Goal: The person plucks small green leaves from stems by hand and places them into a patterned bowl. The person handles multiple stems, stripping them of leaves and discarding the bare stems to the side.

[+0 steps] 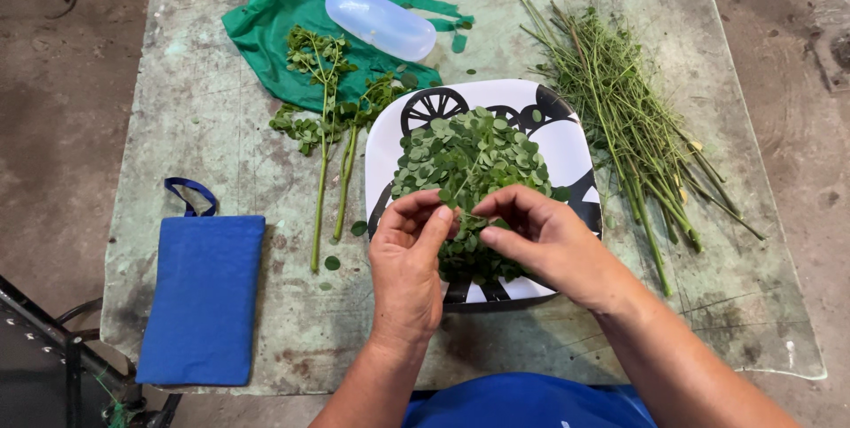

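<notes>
Main risk, as judged: leaves could be dropped off the plate. The pile of leaves was heaped high, reaching close to the plate's near rim, and both hands were working right over that rim. Any leaf stripped there could be knocked onto the counter; a few loose leaves were already seen on the counter just left of the plate. Second risk: the plate sat close to the counter's near edge, so a push from a wrist could slide it toward the edge. Third: bits of stem could be mixed into the pile if a sprig was pinched too hard.

Left hand: fingers were curled, thumb and forefinger closed in a pinch on a small sprig above the near part of the pile. Right hand: fingers were likewise pinched, tips nearly touching the left fingertips, on the same sprig as far as could be told; the sprig itself was mostly hidden.

Unstripped sprigs were laid left of the plate, partly on a green cloth at the far edge, with a clear plastic case on it. Bare stems were piled toward the right edge. A blue pouch was lying at the near left corner.
</notes>
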